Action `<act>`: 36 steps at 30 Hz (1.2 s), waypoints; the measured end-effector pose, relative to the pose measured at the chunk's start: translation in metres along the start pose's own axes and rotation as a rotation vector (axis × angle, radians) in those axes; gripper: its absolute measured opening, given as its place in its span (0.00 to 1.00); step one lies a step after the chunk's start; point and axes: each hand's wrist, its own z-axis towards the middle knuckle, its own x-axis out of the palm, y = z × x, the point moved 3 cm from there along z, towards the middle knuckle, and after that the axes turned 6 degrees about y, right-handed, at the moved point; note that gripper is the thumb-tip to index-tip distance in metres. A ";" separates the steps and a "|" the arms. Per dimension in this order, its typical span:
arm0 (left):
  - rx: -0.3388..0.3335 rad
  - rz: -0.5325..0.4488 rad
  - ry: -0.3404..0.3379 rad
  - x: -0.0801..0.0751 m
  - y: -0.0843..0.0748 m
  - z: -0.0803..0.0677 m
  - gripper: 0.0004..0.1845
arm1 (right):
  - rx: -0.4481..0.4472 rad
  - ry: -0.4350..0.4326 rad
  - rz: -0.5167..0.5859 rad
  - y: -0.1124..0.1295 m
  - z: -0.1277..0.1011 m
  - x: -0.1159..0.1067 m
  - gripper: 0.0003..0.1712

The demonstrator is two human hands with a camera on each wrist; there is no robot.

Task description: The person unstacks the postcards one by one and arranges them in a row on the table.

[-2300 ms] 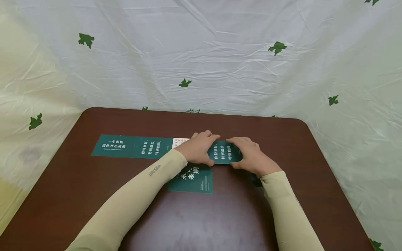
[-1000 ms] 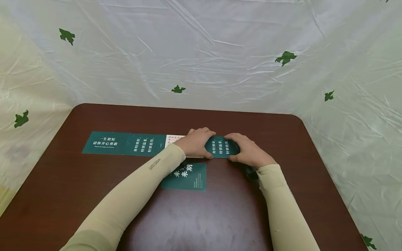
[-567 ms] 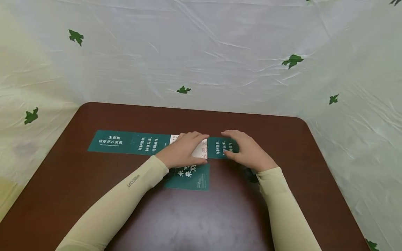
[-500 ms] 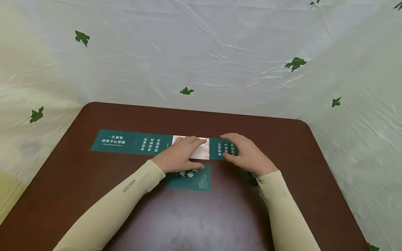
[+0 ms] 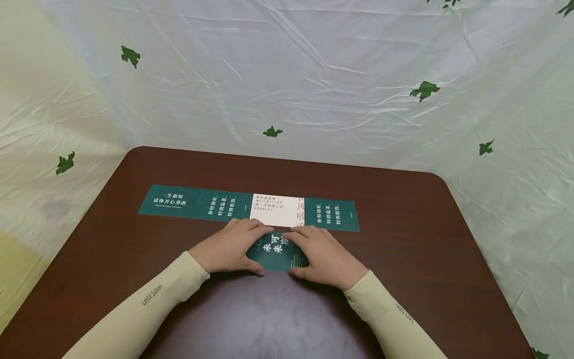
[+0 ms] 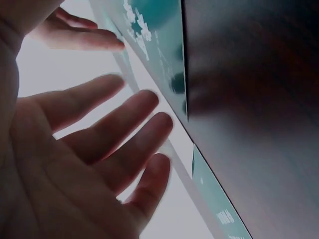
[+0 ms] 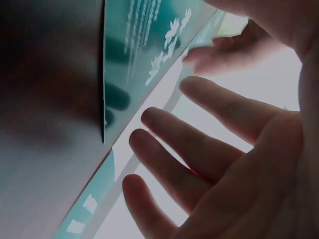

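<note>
**mossy_k:** Both hands are down on that loose green card (image 5: pixel 278 252) near the front of the table (image 5: pixel 403 279). Left hand (image 5: pixel 228 248) sits on its left edge, right hand (image 5: pixel 324 258) on its right edge, thumbs at the near corners and fingers lying over the top. Fingers look fairly straight and a bit spread, more resting or pressing than pinching. My guess is that framing it from both sides keeps a thin card from skating on the glossy wood.

**dov_91:** Agreed, though the wrist cams muddy it. From the left wrist the fingers (image 6: pixel 117 129) are fanned out and relaxed with the card's edge (image 6: pixel 164 59) beside them, and the right wrist shows much the same, fingers (image 7: pixel 199 144) splayed next to the green card (image 7: pixel 144 55). Can't tell if any fingertip is hooked under an edge.

**mossy_k:** Same. The card lies just in front of the row of cards (image 5: pixel 251 207) further back: green ones on the left, a white card (image 5: pixel 278 209) in the middle, another green one (image 5: pixel 334 214) on the right, lined up edge to edge. It's close to the row but apart from it.

**dov_91:** Behind it all there's the crinkly white sheet (image 5: pixel 287 75) with green leaf prints.
</note>
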 end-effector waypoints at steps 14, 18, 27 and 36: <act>-0.032 0.021 0.029 0.002 0.003 -0.004 0.52 | 0.026 0.010 0.000 0.000 0.000 0.008 0.40; -0.039 0.019 0.030 0.001 0.003 -0.004 0.53 | 0.029 0.012 0.004 0.001 0.001 0.007 0.40; -0.041 0.015 0.026 0.002 0.006 -0.005 0.52 | 0.040 0.018 0.005 0.002 0.001 0.009 0.40; -0.056 -0.002 0.031 0.005 0.007 -0.006 0.52 | 0.036 0.005 -0.002 0.002 0.002 0.013 0.39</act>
